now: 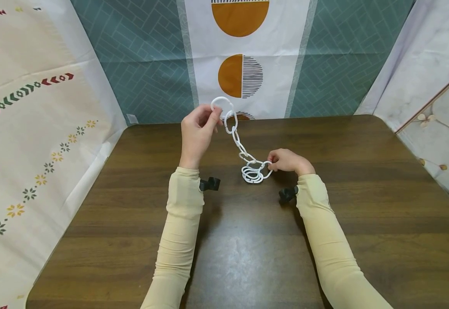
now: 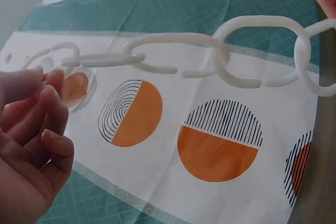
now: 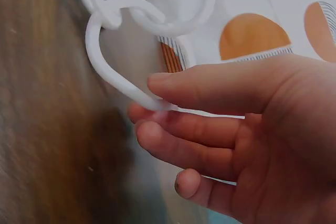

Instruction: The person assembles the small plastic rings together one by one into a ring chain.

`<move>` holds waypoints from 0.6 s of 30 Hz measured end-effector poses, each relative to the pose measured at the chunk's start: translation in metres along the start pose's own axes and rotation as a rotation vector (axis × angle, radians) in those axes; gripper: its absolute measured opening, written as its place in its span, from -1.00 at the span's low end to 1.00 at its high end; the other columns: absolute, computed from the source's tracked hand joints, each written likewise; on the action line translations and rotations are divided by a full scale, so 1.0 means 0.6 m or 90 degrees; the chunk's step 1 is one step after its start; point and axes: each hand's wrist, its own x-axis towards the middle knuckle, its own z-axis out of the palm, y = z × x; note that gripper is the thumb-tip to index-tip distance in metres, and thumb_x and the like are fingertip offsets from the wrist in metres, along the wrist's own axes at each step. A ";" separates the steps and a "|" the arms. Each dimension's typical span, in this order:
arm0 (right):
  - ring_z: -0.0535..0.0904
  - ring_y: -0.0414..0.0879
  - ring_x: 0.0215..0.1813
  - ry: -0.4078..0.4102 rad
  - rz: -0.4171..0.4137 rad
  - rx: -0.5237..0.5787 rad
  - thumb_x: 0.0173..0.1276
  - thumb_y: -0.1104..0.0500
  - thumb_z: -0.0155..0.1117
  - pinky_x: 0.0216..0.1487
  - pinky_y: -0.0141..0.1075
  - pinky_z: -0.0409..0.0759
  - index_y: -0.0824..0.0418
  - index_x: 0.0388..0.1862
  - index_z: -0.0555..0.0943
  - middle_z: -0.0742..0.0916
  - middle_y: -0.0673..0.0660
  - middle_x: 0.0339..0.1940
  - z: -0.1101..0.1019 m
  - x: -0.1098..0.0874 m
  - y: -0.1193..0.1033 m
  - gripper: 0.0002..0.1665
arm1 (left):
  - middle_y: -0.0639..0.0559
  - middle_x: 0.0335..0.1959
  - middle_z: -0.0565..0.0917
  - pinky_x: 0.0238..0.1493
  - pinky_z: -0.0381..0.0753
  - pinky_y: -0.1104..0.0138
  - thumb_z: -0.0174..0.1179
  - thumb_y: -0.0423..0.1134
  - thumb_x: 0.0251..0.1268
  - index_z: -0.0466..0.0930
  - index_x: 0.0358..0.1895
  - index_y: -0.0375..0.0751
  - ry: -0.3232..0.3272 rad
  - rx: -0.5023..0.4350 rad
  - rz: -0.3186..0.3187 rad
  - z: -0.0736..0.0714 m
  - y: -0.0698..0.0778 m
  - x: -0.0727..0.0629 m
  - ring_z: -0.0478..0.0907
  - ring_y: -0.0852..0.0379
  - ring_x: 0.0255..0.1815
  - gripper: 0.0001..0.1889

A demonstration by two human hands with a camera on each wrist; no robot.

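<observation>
A white plastic chain of oval links slopes between the two hands. My left hand, raised above the table's far part, pinches the link at its upper end between thumb and fingers. Lower and to the right, my right hand pinches another link between thumb and forefinger. Several links bunch together just left of the right hand. In the left wrist view the links run from the left fingertips toward the right edge. The right wrist view shows the pinched link joined to others; small gaps show in some links.
The dark wooden table spreads beneath both arms. Behind it hangs a green and white cloth with orange half circles. Patterned cloths hang on the left and right sides. A black wrist mount sits on the left sleeve, another on the right.
</observation>
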 end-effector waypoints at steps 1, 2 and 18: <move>0.54 -0.04 -0.36 0.006 0.001 0.010 0.31 0.29 0.21 -0.24 -0.32 0.40 0.33 -0.28 0.52 0.63 0.14 -0.48 -0.002 -0.002 0.002 -0.91 | 0.07 -0.61 0.58 -0.50 0.44 0.44 0.24 -0.24 0.32 0.60 -0.35 -0.40 0.008 -0.005 0.006 0.000 -0.001 0.000 0.42 0.13 -0.63 -0.77; 0.56 -0.03 -0.37 0.011 0.002 0.021 0.32 0.30 0.20 -0.23 -0.32 0.41 0.34 -0.27 0.52 0.65 0.15 -0.49 -0.004 -0.005 0.003 -0.91 | 0.14 -0.61 0.58 -0.50 0.44 0.44 0.24 -0.25 0.32 0.59 -0.36 -0.40 0.015 -0.008 0.010 -0.001 -0.001 0.000 0.42 0.17 -0.64 -0.77; 0.63 0.16 -0.23 0.146 0.042 0.067 0.37 0.24 0.17 -0.25 -0.30 0.47 0.36 -0.17 0.54 0.69 0.30 -0.28 -0.046 -0.040 0.011 -0.82 | -0.30 -0.43 0.66 -0.24 0.58 0.45 0.25 -0.30 0.29 0.64 -0.20 -0.43 -0.009 -0.059 0.015 0.001 0.004 -0.001 0.61 0.18 -0.40 -0.81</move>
